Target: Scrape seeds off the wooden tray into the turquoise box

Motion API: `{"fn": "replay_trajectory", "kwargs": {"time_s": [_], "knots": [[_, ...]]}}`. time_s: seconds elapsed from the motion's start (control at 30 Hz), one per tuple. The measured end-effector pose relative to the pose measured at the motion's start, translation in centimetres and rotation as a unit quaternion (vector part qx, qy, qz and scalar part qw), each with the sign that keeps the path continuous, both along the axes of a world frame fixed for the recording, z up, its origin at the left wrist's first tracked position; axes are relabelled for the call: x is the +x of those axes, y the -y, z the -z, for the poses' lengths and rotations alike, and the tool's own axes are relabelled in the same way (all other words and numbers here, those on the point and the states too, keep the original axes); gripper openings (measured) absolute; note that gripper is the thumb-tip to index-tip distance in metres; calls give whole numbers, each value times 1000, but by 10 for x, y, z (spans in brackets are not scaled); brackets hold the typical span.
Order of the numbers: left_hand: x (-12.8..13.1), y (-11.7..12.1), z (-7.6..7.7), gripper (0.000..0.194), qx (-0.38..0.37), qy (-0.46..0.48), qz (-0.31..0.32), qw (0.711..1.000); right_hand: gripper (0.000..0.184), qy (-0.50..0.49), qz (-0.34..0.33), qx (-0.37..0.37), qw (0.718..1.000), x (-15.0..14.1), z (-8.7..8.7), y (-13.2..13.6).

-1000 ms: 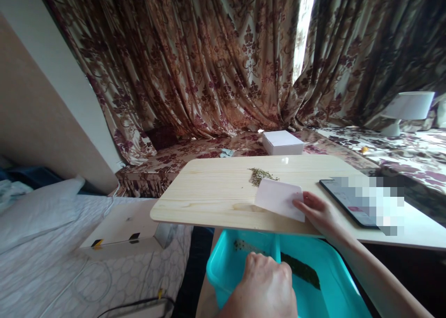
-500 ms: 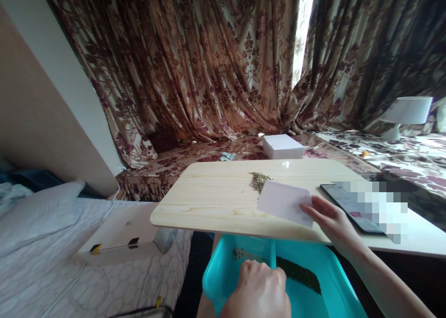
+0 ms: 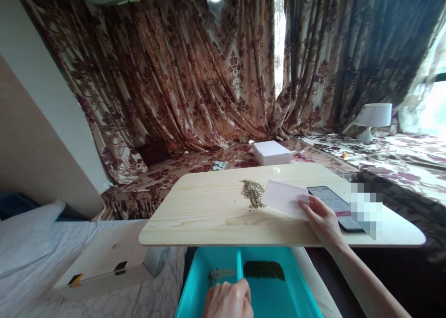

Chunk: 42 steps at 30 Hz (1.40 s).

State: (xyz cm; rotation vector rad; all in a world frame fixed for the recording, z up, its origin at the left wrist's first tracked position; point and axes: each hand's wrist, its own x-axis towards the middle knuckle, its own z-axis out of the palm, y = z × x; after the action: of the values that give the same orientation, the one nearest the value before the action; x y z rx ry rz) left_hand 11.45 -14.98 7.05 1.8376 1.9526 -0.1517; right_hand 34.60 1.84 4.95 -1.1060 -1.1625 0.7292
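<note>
The nearer right hand (image 3: 322, 218) is pinching a card (image 3: 284, 198), a down-right-slanting pile (image 3: 253, 193) lying just left, mid-frame — left hand (image 3: 228, 301) curling, grip unclear.

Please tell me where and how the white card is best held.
I would pinch the card at its right end, coming from the right, thumb on the near face, as the right hand does now. It looks thin and flat, so a pinch should suit, and the left edge, beside the greenish pile, is left uncovered.
</note>
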Motion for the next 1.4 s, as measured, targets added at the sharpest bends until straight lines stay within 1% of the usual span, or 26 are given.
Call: {"fn": "replay_trajectory", "kwargs": {"time_s": [0.13,0.33,0.4,0.53,0.67,0.87,1.07,1.23,1.4], "knots": [[3,0,3,36,-1,-2,0,1000,27,8,2,11,1000,-1,0,2],[2,2,-1,35,-11,-2,-5,1000,29,8,12,6,1000,0,3,1],[1,2,-2,35,-10,2,-5,1000,30,25,29,5,999,2,5,0],[-1,2,-2,33,-11,14,0,1000,33,70,87,4,994,6,9,-2],[0,4,-1,32,-3,13,2,1000,36,91,104,3,990,6,12,-4],[-1,4,-4,31,1,12,-3,1000,34,84,79,20,993,5,14,-6],[-2,4,-7,32,3,5,-7,1000,26,64,7,32,997,2,10,-2],[-2,5,-5,32,3,6,-6,1000,24,60,18,30,998,1,9,-2],[-3,3,-1,32,6,8,-5,1000,24,64,-9,27,998,1,8,-2]]}}
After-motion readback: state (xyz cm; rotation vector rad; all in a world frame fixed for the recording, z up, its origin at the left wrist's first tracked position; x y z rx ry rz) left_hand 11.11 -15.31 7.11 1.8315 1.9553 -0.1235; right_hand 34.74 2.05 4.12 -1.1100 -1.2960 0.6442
